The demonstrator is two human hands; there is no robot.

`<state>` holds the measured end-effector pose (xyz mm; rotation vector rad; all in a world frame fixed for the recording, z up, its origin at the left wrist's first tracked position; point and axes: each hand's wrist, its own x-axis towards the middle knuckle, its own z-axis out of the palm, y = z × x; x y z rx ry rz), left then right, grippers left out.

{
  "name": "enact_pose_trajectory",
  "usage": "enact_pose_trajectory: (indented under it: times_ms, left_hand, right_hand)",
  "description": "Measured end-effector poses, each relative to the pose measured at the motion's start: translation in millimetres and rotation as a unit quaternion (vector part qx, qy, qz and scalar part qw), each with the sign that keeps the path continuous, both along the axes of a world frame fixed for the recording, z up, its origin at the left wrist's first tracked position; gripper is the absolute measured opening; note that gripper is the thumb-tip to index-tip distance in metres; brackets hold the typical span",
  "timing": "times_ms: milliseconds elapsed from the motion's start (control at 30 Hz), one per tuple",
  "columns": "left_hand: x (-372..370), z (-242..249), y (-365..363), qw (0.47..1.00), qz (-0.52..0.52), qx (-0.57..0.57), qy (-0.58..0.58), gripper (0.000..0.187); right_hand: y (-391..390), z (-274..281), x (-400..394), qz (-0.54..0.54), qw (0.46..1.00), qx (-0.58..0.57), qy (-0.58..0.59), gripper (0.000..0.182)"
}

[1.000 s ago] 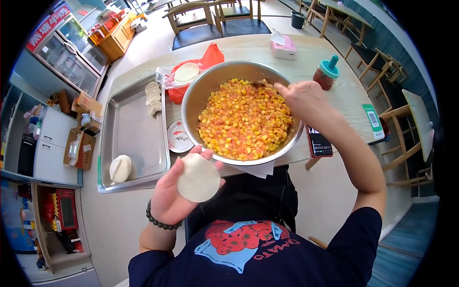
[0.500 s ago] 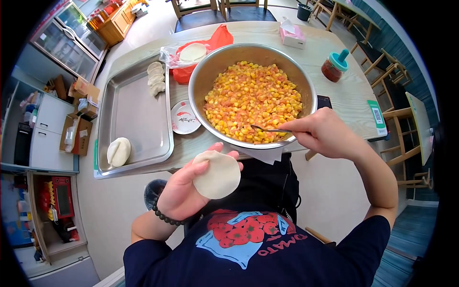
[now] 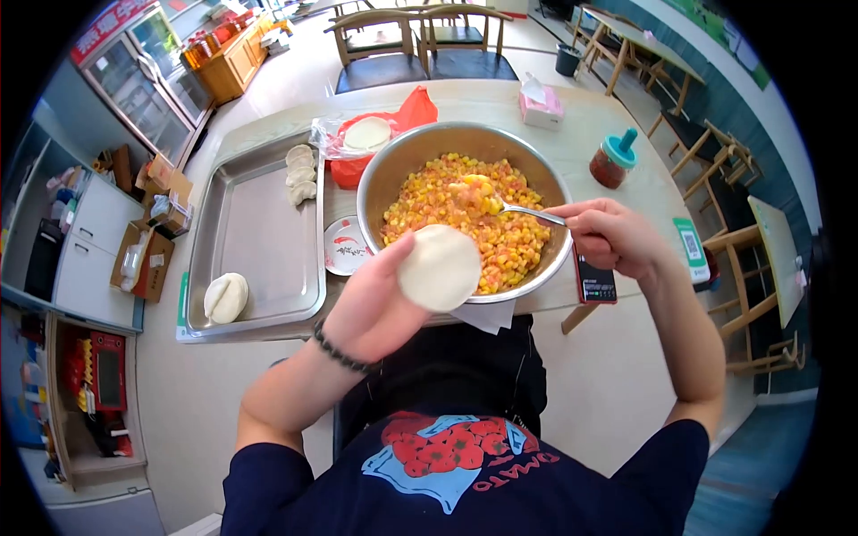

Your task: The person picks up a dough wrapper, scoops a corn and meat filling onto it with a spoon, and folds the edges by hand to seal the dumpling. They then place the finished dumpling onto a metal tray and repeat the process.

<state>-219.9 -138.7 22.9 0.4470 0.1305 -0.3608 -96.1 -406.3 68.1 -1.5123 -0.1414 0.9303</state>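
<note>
A round white dough wrapper (image 3: 440,268) rests in my left hand (image 3: 377,299), held by the thumb at the near edge of the big steel bowl (image 3: 561,192). My right hand (image 3: 612,234) grips a metal spoon (image 3: 536,213) over the bowl's right side. The spoon's tip carries a heap of the corn and pink filling (image 3: 527,241) that fills the bowl. Left of the bowl stands a steel tray (image 3: 259,223) with a row of folded dumplings (image 3: 301,174) at its top right and white dough pieces (image 3: 226,297) at its lower left.
More wrappers (image 3: 366,134) lie on a red bag (image 3: 416,109) behind the bowl. A small patterned plate (image 3: 344,247) sits between tray and bowl. Farther right are a tissue box (image 3: 542,109), a teal-lidded jar (image 3: 613,161), a phone (image 3: 597,282) and a green-edged card (image 3: 691,241).
The right hand has lifted the spoon out of the filling with a heap on it. My left hand has moved up and right, bringing the wrapper to the bowl's near edge. The view has tilted upward.
</note>
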Motion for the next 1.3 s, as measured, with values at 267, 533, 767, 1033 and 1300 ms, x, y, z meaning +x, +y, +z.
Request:
enact_pose_trajectory:
  times_ms: [267,533,767,1033,1300]
  left_hand:
    - [55.3,7.7,-23.1,0.999,0.002,-0.042,-0.004,0.047]
    - [64.4,3.9,-16.2,0.996,0.018,-0.086,-0.002,0.045]
    - [58.0,2.9,-25.2,0.999,0.002,-0.01,-0.05,0.046]
    - [54.3,-4.1,-24.0,0.989,-0.002,-0.136,-0.05,0.046]
    - [52.0,-3.0,-25.7,0.991,0.008,-0.133,-0.016,0.048]
  right_hand:
    - [3.6,-32.7,-16.5,0.023,0.764,-0.079,-0.64,0.036]
    - [-14.2,-53.2,-5.9,0.01,0.683,-0.065,-0.727,0.039]
    - [1.0,-34.2,-16.1,-0.003,0.661,-0.067,-0.748,0.04]
    - [8.5,-54.1,-40.2,-0.11,0.661,-0.093,-0.737,0.041]
    - [11.2,-65.0,-53.0,-0.124,0.594,-0.117,-0.786,0.045]
